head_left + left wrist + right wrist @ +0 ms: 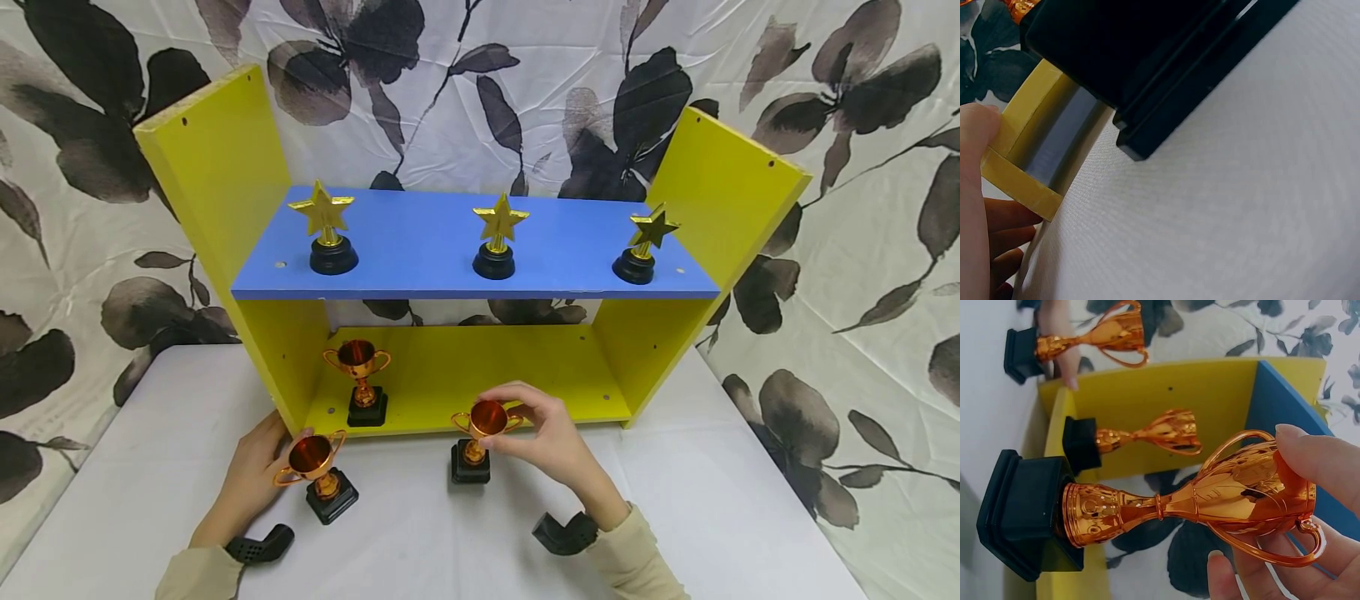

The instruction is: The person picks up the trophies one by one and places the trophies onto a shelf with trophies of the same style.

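My right hand (543, 429) pinches a copper-coloured trophy cup (1241, 494) by its bowl, thumb on one side and fingers on the other. Its black square base (470, 463) is just in front of the shelf; whether it touches the table, I cannot tell. At the lower left front of the yellow and blue shelf (465, 293), my left hand (251, 467) grips the side panel (1025, 140), the thumb on one face and fingers behind. A second trophy cup (311, 458) stands on the table beside that hand, partly covering it. A third trophy cup (360, 358) stands on the bottom board's left end.
Three gold star trophies on black round bases stand on the blue board: left (333, 256), middle (493, 262) and right (634, 267). Tall yellow side panels rise at both ends. A white cloth (405, 550) covers the table, and a floral cloth (450, 108) hangs behind.
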A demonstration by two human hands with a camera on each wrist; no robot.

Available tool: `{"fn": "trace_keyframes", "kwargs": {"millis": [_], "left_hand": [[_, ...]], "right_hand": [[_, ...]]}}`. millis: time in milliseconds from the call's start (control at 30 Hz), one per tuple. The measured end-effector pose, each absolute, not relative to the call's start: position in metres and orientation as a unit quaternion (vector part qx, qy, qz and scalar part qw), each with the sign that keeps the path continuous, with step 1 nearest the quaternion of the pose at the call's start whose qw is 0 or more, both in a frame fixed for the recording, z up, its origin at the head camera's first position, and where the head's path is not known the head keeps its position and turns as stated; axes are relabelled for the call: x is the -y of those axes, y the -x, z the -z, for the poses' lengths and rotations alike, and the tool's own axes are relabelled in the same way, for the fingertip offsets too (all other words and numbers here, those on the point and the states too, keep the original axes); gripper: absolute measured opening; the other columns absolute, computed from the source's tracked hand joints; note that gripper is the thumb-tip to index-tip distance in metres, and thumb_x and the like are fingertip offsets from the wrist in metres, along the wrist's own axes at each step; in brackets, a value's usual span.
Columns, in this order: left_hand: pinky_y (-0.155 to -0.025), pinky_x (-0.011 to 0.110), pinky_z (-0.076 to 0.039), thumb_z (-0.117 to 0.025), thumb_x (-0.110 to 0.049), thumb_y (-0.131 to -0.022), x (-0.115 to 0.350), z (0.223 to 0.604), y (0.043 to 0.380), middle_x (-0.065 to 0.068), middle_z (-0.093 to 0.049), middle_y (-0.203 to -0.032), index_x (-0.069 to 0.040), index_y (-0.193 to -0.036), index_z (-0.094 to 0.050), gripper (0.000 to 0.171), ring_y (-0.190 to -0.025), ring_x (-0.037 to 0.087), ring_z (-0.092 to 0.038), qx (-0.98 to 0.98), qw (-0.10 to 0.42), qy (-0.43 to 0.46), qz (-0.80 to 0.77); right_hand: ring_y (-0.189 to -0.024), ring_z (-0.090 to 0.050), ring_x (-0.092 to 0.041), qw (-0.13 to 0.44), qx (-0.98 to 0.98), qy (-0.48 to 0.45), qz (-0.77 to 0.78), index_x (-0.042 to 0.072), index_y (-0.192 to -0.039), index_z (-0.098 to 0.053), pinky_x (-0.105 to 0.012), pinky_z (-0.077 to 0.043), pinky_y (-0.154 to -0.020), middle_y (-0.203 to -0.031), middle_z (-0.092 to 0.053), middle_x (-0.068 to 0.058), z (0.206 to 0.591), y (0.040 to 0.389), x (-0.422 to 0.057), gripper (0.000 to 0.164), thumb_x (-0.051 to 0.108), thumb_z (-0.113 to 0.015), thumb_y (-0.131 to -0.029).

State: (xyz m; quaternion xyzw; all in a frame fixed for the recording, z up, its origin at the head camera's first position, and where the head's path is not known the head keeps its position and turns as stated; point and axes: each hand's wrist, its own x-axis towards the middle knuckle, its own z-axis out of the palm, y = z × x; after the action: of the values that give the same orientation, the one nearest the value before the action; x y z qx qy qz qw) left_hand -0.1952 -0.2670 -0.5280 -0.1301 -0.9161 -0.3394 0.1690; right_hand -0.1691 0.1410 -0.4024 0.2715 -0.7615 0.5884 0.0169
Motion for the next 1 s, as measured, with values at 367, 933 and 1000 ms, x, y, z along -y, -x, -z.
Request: {"fn": "trace_keyframes", "kwargs": {"millis": [367,933,1000], "left_hand": [[-0.097,0.069,-0.039,-0.062,-0.027,-0.099,0.268,0.530,0.197,0.025,-0.053,-0.136,0.007,-0.140,-0.048,0.054,-0.125,0.048,-0.049,0.915,0.172,0.133,0.340],[-0.099,0.071,-0.037,-0.061,-0.027,-0.099,0.269,0.528,0.195,0.025,-0.052,-0.137,0.006,-0.140,-0.048,0.054,-0.125,0.050,-0.047,0.913,0.171,0.136,0.345],[-0.099,0.071,-0.037,-0.062,-0.026,-0.099,0.269,0.528,0.195,0.025,-0.052,-0.137,0.006,-0.140,-0.048,0.054,-0.125,0.050,-0.047,0.913,0.172,0.137,0.345]], "right_hand": [[-0.106,-0.061,-0.024,0.031,0.761,-0.269,-0.590,0.011,-0.122,-0.067,-0.032,-0.055,-0.091,-0.119,-0.066,-0.003,0.402,0.172,-0.148,0.043,0.005,-0.081,-0.082],[-0.108,-0.060,-0.023,0.057,0.763,-0.249,-0.594,0.012,-0.122,-0.068,-0.033,-0.054,-0.091,-0.120,-0.066,-0.004,0.404,0.179,-0.157,0.044,0.007,-0.082,-0.081],[-0.109,-0.060,-0.023,0.061,0.763,-0.246,-0.594,0.012,-0.122,-0.068,-0.033,-0.054,-0.091,-0.120,-0.066,-0.003,0.404,0.179,-0.157,0.044,0.007,-0.082,-0.081]]}}
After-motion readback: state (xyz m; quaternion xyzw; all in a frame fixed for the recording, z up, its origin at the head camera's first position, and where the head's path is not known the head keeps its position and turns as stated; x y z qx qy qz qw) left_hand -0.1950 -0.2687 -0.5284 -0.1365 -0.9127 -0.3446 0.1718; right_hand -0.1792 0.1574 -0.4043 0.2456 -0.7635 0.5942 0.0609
